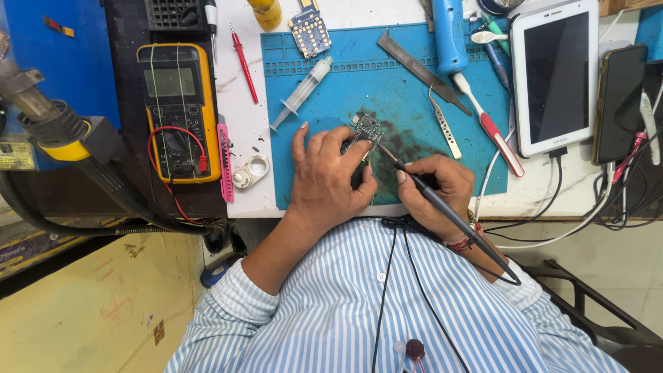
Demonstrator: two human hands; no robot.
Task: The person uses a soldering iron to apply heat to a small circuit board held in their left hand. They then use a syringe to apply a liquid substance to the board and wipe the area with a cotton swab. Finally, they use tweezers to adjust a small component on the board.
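— At the frame's middle, what's held?
— The left hand (330,176) pinches a small circuit board (365,129) on the blue mat (331,90); the right hand (436,185) has its grip closed around a soldering iron (442,207), tip touching the board.
— Nearby?
— Tweezers (444,123) at right, a syringe (301,93) upper left, a yellow multimeter (177,110) at far left on the counter (242,124).

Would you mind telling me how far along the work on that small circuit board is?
Done: tools laid out on the blue mat. In hand: left hand steadies the circuit board; right hand holds a soldering iron, tip at its edge. Left: tweezers and syringe lie unheld.
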